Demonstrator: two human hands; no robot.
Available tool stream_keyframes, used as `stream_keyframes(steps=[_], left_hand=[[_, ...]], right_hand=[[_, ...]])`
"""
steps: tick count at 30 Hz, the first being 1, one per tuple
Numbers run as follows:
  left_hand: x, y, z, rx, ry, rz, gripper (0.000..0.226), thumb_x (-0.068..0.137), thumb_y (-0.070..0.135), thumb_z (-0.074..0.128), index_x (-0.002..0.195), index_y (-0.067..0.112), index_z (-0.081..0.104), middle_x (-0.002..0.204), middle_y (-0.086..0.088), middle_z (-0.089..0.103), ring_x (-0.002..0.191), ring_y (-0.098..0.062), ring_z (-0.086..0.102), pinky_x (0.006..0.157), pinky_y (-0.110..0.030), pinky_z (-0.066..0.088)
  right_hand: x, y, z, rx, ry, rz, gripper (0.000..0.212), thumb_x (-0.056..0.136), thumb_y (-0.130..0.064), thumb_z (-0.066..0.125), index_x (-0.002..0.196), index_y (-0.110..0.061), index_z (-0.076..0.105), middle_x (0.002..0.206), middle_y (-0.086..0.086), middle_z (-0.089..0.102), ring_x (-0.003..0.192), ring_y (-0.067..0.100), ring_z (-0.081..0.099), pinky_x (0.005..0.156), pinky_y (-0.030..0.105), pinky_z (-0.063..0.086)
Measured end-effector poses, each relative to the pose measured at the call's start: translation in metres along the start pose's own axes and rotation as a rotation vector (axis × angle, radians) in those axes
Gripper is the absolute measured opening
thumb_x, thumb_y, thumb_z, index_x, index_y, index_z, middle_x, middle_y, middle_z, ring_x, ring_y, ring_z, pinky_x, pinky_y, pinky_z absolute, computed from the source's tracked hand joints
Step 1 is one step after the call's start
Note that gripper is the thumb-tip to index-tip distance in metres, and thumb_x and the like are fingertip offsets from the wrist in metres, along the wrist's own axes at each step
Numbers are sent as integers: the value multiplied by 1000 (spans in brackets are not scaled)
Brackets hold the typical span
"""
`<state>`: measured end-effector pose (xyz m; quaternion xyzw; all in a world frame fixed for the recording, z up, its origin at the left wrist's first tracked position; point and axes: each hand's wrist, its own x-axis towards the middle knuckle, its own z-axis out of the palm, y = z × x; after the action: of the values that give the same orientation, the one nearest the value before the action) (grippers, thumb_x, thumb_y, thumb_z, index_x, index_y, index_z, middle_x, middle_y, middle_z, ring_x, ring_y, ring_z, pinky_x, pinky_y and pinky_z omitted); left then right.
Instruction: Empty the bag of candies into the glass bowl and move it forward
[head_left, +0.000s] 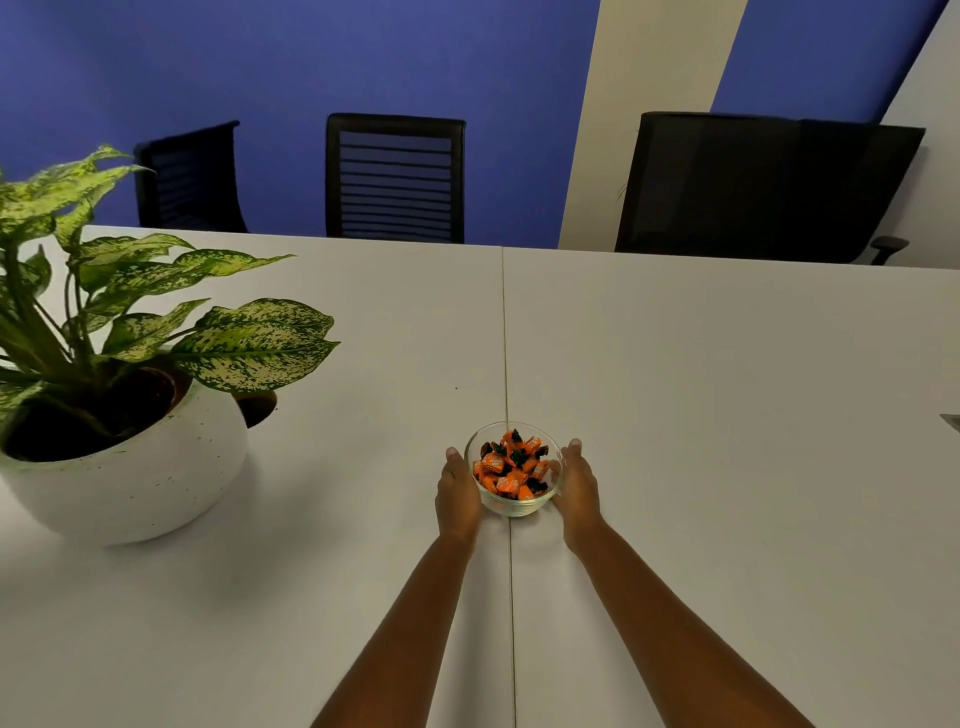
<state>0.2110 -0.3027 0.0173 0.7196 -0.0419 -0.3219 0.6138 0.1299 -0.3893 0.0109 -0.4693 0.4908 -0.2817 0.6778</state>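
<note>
The glass bowl (513, 470), heaped with candies (511, 467), sits on the table (727, 415) between both palms, left hand (458, 496) and right hand (576, 491) fingers curled against its walls, likely for steady, spill-free forward pushing.

Your left hand (458, 493) and right hand (575, 486) cover the sides of the glass bowl (513, 506), so you cannot see where your fingers meet the glass. The print on the candies (511, 465) is too small to read. The plant (104, 291) and its white pot (130, 483) are cut off by the left edge. A grey object (951, 420) on the worktop (727, 415) is clipped at the right edge, unidentifiable.
</note>
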Motion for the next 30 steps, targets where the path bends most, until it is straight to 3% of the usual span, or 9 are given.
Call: stream_keyframes(steps=[4, 9, 19, 21, 23, 25, 26, 28, 30], left_hand=[[-25, -6, -17, 116, 26, 21, 54, 100, 36, 14, 142, 7, 31, 150, -16, 36, 139, -31, 31, 116, -40, 23], [-67, -17, -33, 291, 27, 60, 49, 101, 29, 23, 133, -1, 43, 140, -20, 49, 132, -31, 42, 113, -37, 28], [-168, -57, -69, 902, 23, 326, 52, 100, 35, 22, 145, 11, 22, 158, -9, 15, 147, -22, 4, 121, -37, 6], [-191, -64, -74, 981, 21, 356, 59, 97, 43, 11, 146, 12, 17, 159, -9, 13, 147, -22, 4, 121, -37, 7], [-211, -70, -79, 1026, 12, 410, 98, 72, 62, -26, 147, 12, 12, 159, -10, 9, 147, -23, 3, 121, -36, 7], [-225, -80, -83, 1098, -21, 437, 134, 38, 65, -48, 148, 12, 7, 159, -10, 5, 148, -23, 2, 121, -35, 6], [-232, -86, -85, 1120, -38, 442, 138, 33, 65, -51, 148, 12, 5, 160, -9, 4, 148, -22, 1, 121, -35, 5], [-246, -101, -89, 1157, -69, 464, 130, 39, 64, -48, 148, 12, 1, 160, -9, 2, 148, -22, 0, 121, -34, 5], [-258, -115, -94, 1179, -73, 470, 103, 62, 60, -33, 147, 12, -1, 160, -8, 1, 148, -21, 0, 121, -34, 5]], right_hand=[[-20, 2, -22, -65, 40, 9, 56, 97, -43, 22, 137, -5, 36, 143, 21, 41, 133, 33, 37, 114, 47, 27], [-63, 8, -48, -220, 74, 0, 55, 97, -41, 26, 134, -2, 40, 142, 22, 42, 132, 36, 38, 114, 48, 27], [-187, 47, -100, -690, 90, -157, 34, 97, -22, 38, 120, -3, 55, 126, 20, 58, 121, 32, 50, 103, 36, 36], [-207, 56, -110, -788, 92, -211, 36, 96, -24, 40, 123, -4, 52, 128, 17, 57, 124, 29, 48, 104, 34, 37], [-226, 63, -117, -880, 94, -271, 40, 96, -28, 39, 128, -7, 47, 135, 11, 52, 129, 24, 43, 106, 32, 35], [-246, 68, -123, -1036, 76, -296, 53, 96, -43, 24, 136, -12, 38, 146, 7, 41, 138, 20, 32, 111, 29, 28], [-255, 71, -125, -1131, 82, -329, 71, 89, -55, 2, 140, -16, 32, 150, 5, 34, 141, 18, 25, 114, 29, 24], [-268, 79, -129, -1300, 68, -371, 120, 52, -61, -42, 144, -19, 22, 156, 2, 21, 145, 18, 14, 117, 31, 18], [-279, 90, -132, -1358, 68, -394, 129, 43, -57, -49, 145, -18, 20, 157, 4, 18, 146, 21, 12, 118, 35, 18]])
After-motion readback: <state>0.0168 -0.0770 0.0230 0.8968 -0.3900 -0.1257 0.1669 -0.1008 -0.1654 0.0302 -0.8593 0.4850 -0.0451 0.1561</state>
